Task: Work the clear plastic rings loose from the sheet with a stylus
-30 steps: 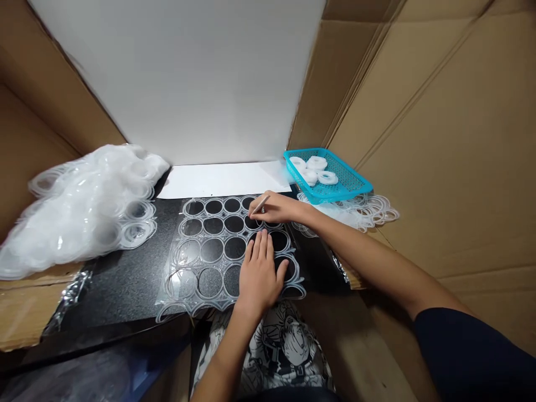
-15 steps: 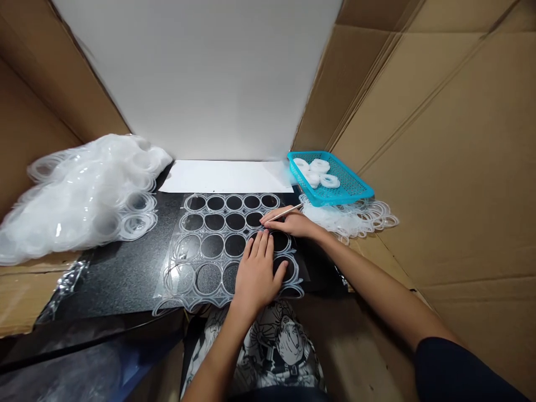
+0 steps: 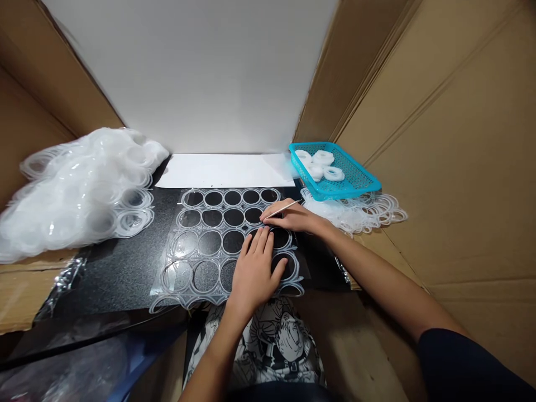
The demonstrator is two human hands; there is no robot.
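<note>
A clear plastic sheet with rows of round cut-outs lies on the dark speckled tabletop. Its near edge hangs slightly past the table's front edge. My left hand rests flat on the sheet's right half, fingers spread and pointing away from me. Just beyond its fingertips, my right hand pinches a thin pale stick-like tool, held like a pen. The tool's lower end meets the sheet between two rings near the right side; the exact tip is hard to make out.
A large heap of translucent plastic rings sits at left. At the right back, a blue basket holds several white ring bundles, with loose clear rings beneath it. White paper lies at the back. Cardboard walls stand around.
The view has shifted a little. My right hand stays at nearly the same spot on the sheet with the tool tilted slightly differently; my left hand still lies flat.
</note>
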